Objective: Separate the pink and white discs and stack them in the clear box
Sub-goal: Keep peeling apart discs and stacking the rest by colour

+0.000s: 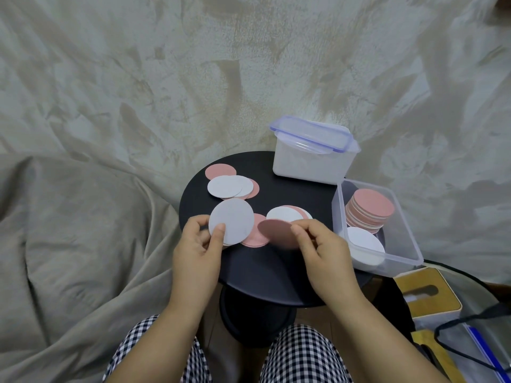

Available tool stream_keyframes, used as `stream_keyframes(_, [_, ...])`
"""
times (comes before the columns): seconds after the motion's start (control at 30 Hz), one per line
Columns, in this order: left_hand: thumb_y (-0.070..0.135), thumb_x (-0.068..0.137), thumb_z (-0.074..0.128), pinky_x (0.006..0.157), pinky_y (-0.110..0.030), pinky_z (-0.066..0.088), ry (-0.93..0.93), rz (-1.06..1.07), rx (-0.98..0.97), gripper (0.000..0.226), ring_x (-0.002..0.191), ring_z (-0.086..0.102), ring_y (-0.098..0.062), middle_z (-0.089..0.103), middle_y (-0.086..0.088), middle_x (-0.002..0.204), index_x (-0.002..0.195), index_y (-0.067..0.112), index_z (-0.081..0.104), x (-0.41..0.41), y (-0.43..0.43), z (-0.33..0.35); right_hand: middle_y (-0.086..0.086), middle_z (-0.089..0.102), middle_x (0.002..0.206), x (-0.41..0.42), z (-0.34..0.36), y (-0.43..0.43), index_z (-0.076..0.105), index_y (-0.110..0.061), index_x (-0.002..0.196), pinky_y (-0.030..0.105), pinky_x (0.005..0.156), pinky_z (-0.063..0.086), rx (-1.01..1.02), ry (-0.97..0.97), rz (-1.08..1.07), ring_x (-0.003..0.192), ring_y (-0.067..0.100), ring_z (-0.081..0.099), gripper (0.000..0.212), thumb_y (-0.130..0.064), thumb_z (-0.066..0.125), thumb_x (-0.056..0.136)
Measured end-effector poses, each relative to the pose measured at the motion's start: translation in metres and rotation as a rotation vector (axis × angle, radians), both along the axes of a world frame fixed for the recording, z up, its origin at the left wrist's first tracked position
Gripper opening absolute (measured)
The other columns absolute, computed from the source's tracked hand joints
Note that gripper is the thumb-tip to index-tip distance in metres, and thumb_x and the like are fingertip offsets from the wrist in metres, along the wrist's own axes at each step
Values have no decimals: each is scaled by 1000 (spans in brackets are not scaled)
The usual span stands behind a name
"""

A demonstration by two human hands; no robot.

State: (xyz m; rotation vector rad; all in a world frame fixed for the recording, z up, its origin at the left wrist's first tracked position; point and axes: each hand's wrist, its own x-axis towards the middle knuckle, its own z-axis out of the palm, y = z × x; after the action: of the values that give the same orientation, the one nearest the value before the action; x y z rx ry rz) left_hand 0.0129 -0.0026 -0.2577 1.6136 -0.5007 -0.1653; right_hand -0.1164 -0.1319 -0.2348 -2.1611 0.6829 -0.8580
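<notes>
Pinching: left hand (199,250) one white disc (232,219), right hand (323,252) one pink disc (276,233); clear box (387,265), two stacks (369,210).

Over the black table (265,275), the left hand (197,251) pinches a white disc (235,218), the right hand (325,251) a pink disc (276,233)

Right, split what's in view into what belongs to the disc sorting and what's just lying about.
Job:
left hand holding a white disc
right hand holding a pink disc
loose discs on the black table
clear box with pink stack and white stack

Lying about:
lidded container
wooden box
black cable
</notes>
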Motion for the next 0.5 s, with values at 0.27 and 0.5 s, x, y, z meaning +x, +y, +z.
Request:
stream_keyframes(0.27, [7, 87, 57, 65, -23, 55, 244, -308, -166, 11, 78, 71, -19, 74, -7, 78, 97, 10, 60, -28, -5, 16, -22, 63, 71, 2, -2, 5, 63, -28, 79, 30, 72, 51, 399, -183, -106, 71, 6, 57, 22, -25, 49, 94])
stream_keyframes(0.5, [14, 93, 53, 84, -8, 44, -98, -337, 41, 32, 102, 59, 8, 66, 17, 110, 120, 31, 58, -41, -14, 12, -22, 59, 115, -4, -9, 14, 54, -41, 110, 7, 87, 41, 258, -176, 6, 105, -11, 53, 29, -18, 51, 93])
